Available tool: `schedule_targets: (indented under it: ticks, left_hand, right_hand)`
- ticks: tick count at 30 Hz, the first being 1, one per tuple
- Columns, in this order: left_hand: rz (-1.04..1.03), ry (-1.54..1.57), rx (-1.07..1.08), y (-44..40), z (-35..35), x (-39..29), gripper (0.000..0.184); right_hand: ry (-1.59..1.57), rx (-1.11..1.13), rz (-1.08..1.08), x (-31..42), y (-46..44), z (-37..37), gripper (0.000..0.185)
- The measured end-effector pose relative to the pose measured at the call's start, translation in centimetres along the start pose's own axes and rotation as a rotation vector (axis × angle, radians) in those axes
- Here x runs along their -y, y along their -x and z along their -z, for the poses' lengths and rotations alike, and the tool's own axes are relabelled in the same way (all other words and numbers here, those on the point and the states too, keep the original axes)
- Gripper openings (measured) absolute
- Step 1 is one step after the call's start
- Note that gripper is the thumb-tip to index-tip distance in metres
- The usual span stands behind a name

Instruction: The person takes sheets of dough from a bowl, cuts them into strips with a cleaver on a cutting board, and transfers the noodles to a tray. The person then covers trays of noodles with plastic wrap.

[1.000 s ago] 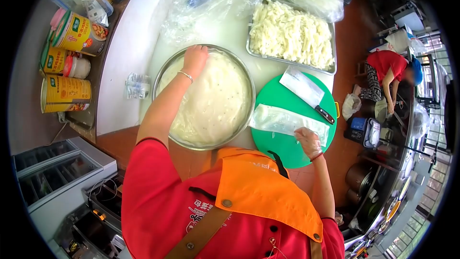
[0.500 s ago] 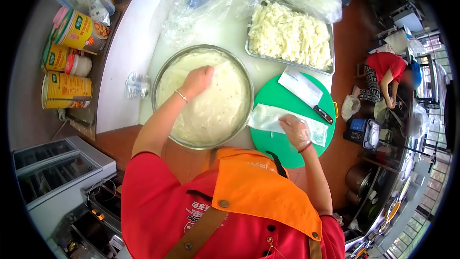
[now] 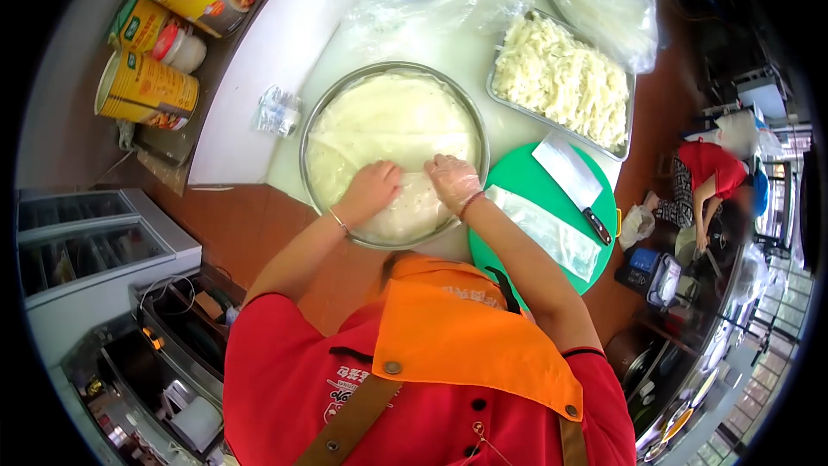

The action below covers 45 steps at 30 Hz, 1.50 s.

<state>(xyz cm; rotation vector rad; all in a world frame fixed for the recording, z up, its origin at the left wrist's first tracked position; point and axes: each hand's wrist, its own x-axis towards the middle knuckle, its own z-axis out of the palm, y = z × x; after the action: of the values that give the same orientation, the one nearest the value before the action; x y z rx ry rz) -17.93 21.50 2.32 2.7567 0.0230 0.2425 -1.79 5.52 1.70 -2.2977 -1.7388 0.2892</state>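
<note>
A round metal pan [image 3: 304, 151] holds a broad pale layer of dough [image 3: 401, 108] with small specks and a glossy, film-like surface. Over its near half, my left hand [image 3: 371, 192] is bare, with fingers curled together at the edge of a thin, see-through sheet [image 3: 413, 176]. My right hand [image 3: 452, 181], in a clear plastic glove, pinches the same edge a little to the right. A green round cutting board [image 3: 526, 168] lies to the right, bearing a cleaver [image 3: 569, 174] with a dark handle and a flat stack of clear plastic [image 3: 548, 233].
A metal tray [image 3: 561, 125] of pale cut strips sits behind the board, beside a filled plastic bag [image 3: 604, 9]. Crumpled clear plastic [image 3: 414, 17] lies at the back. Yellow tins [image 3: 147, 91] stand on the left shelf. Another person [image 3: 709, 173] works at far right.
My right hand has left the plastic on the cutting board and moved left over the pan. My left hand has come nearer to me, beside it. The head view has shifted.
</note>
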Motion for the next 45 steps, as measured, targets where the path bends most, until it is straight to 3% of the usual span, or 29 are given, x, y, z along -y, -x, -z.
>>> schedule_targets:
  ticks: [4,10,13,16,19,21,24,27,30,33,36,39,41,43,44,45]
  left_hand:
    - [0.010,-0.231,-0.090,1.4,3.3,4.0,0.025]
    - [-0.047,-0.202,0.017,3.7,5.2,6.7,0.016]
    - [-0.147,-0.145,0.133,6.6,5.3,4.5,0.017]
    - [0.027,0.127,0.408,8.5,4.7,1.2,0.017]
    - [-0.004,0.162,0.414,9.0,4.3,-0.4,0.020]
    - [0.079,0.120,0.239,8.4,3.6,0.7,0.025]
    - [0.239,-0.003,-0.180,5.5,2.6,3.6,0.032]
    - [0.355,-0.221,-0.252,3.8,3.1,7.1,0.031]
    - [0.542,-0.142,0.173,4.0,4.4,9.5,0.027]
    - [0.455,-0.077,0.205,4.5,4.1,9.8,0.022]
    - [0.586,0.098,0.197,5.1,4.0,8.7,0.015]
    - [0.472,0.142,0.239,6.1,3.8,7.9,0.019]
    - [0.438,0.247,0.207,5.7,4.9,7.1,0.020]
    - [0.478,0.430,0.135,5.0,6.6,6.0,0.018]
    - [0.572,0.473,0.198,4.0,8.6,4.5,0.018]
    - [0.435,0.479,0.138,4.0,8.8,4.5,0.018]
  right_hand:
    - [-0.027,-0.032,0.020,-0.2,0.5,1.4,0.014]
    - [0.021,-0.002,0.215,-0.2,2.2,5.1,0.012]
    - [0.089,0.147,0.307,0.0,4.1,5.0,0.011]
    - [0.058,0.276,0.385,-0.2,6.0,3.2,0.012]
    - [0.100,0.284,0.224,-0.1,5.2,3.7,0.028]
    - [0.092,0.121,0.056,-1.2,3.3,4.1,0.040]
    - [0.138,0.136,-0.087,-3.0,-0.2,4.3,0.034]
    - [0.227,0.222,-0.173,-4.3,-1.7,2.5,0.021]
    - [0.231,0.291,-0.124,-4.5,-1.2,2.5,0.018]
    - [0.092,0.159,-0.192,-4.6,-0.1,1.4,0.017]
    - [-0.076,0.291,-0.217,-4.0,0.4,0.4,0.016]
    - [-0.033,0.256,0.345,-5.3,1.4,-3.7,0.032]
    - [-0.890,0.357,-0.254,-2.3,1.8,0.9,0.034]
    - [-1.721,0.264,-0.540,-0.6,2.8,1.6,0.021]
    - [-1.882,0.251,-0.481,-0.4,3.5,2.4,0.021]
    - [-2.040,0.237,-0.407,-0.3,4.0,3.2,0.021]
